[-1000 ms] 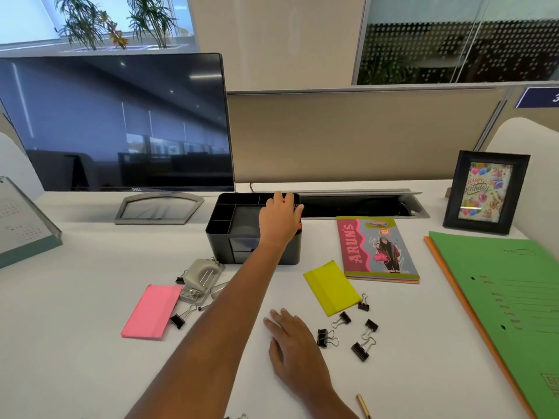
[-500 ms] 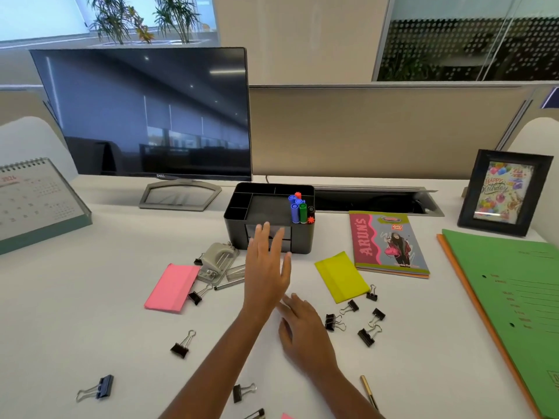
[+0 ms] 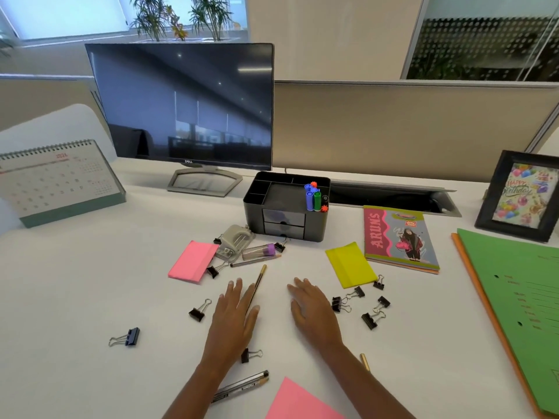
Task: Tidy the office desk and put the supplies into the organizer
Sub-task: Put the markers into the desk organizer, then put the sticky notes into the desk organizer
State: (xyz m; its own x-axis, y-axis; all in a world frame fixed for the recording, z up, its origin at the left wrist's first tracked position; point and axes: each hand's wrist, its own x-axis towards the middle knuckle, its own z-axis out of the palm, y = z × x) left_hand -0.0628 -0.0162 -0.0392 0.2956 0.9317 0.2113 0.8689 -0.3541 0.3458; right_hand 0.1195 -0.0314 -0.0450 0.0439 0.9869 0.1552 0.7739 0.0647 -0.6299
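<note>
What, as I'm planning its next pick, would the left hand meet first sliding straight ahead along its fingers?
Probably the grey pencil lying crosswise just beyond the left hand; the black-gold pencil lies right beside it.

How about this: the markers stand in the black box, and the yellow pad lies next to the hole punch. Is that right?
Not quite. The markers do stand in the black box, but the pad next to the hole punch is the pink pad; the yellow pad lies by the notebook. The head view shows it.
</note>
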